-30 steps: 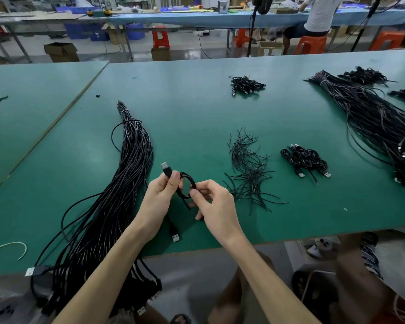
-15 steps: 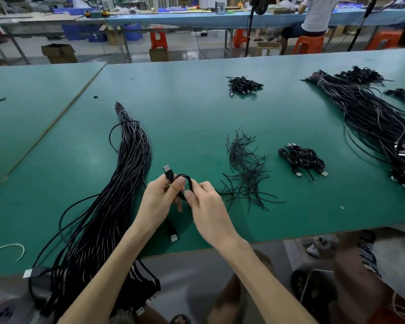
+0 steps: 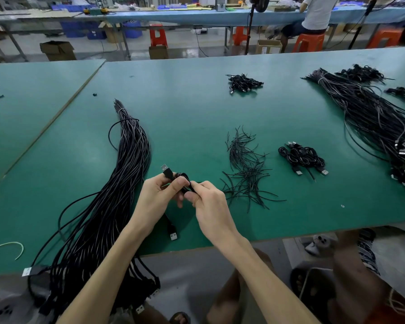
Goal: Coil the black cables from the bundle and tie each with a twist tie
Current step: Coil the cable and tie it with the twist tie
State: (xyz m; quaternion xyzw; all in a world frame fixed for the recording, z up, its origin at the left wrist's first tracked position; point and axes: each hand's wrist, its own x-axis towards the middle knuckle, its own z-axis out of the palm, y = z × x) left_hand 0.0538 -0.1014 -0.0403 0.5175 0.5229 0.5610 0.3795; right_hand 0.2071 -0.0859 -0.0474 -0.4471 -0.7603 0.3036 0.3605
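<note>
A small coiled black cable (image 3: pixel 181 177) sits between both hands above the green table (image 3: pixel 197 113). My left hand (image 3: pixel 160 195) grips the coil, with one USB plug (image 3: pixel 165 169) sticking up past its fingers. My right hand (image 3: pixel 208 199) pinches the coil's right side, its thumb and fingers pressed against the left hand. The cable's other plug (image 3: pixel 172 232) hangs below the hands. A long bundle of black cables (image 3: pixel 117 195) lies to the left. A loose pile of black twist ties (image 3: pixel 246 169) lies just right of the hands.
Finished tied coils lie in a pile (image 3: pixel 302 157) on the right and another pile (image 3: pixel 243 83) farther back. A second big cable bundle (image 3: pixel 379 120) covers the far right. The table's front edge runs just below my wrists. A person sits at a bench behind.
The open loop seen a second ago has been squeezed flat between my hands. My right hand has moved in against the left, closing the gap.
</note>
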